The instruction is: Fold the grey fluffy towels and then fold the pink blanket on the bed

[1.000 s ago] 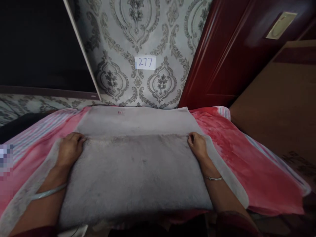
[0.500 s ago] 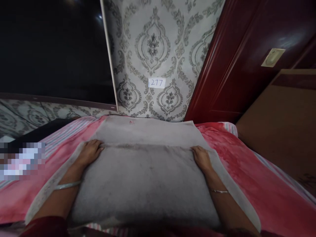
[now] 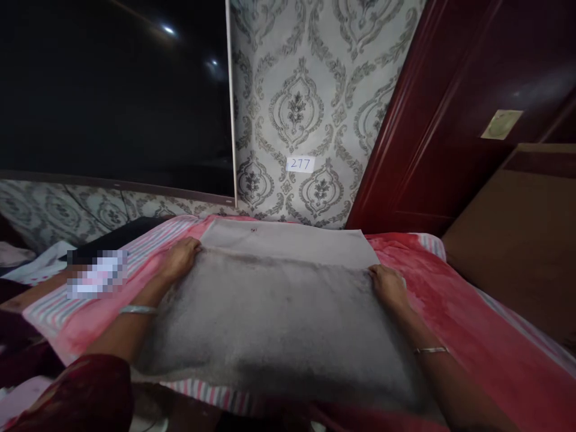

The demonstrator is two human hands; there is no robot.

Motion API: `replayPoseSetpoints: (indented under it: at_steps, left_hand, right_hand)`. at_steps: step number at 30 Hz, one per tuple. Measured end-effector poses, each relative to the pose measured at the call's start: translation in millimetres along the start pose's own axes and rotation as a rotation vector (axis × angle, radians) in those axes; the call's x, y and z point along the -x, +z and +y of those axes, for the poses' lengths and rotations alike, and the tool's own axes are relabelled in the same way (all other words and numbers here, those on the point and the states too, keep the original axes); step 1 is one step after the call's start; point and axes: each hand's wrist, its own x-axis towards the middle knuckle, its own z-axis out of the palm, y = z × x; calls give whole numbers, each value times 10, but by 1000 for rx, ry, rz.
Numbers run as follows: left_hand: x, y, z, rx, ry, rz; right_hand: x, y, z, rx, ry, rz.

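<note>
A large grey cloth [image 3: 279,312], soft-looking and faintly spotted, spreads out in front of me. Across its far part runs a crease, and beyond that lies a paler flat strip [image 3: 306,237] with a small red mark near its far left. My left hand [image 3: 182,261] has its fingers closed on the left end of the crease. At the right end, my right hand [image 3: 389,285] pinches the cloth between thumb and fingers. Underneath is a pink-red blanket [image 3: 477,324] with striped edging.
A dark screen [image 3: 112,96] hangs at the upper left, beside patterned wallpaper [image 3: 297,108] bearing a label marked 277 [image 3: 300,164]. On the right stand a dark red door [image 3: 450,108] and a brown cardboard box [image 3: 517,240]. A blurred-out patch covers something at the left.
My view has shifted, so the scene sits further right. Both hands keep hold of the grey cloth; its side margins outside my arms no longer show, and its near edge now shows above striped fabric.
</note>
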Motion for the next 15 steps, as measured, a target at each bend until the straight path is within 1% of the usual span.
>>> replayPoseSetpoints:
  at_steps: [2,4,6,9,12,15]
  left_hand:
    - [37,-114,-12,-40,2,0]
    - [95,-244,-10,-80,2,-1]
    - [173,-393,4,-116,-5,18]
    - [313,-645,40,-158,-15,67]
    - [444,-931,100,-216,-57,107]
    - [531,-1266,210,-267,-163,172]
  right_hand:
    - [44,-116,13,-19,7,4]
    - [119,-226,43,-50,-8,50]
    - [218,-343,72,-78,-33,132]
    - [391,-562,88,-94,-59,288]
    - [546,-867,59,-58,-73,428]
    - [626,-1290,-16,39,-39,496]
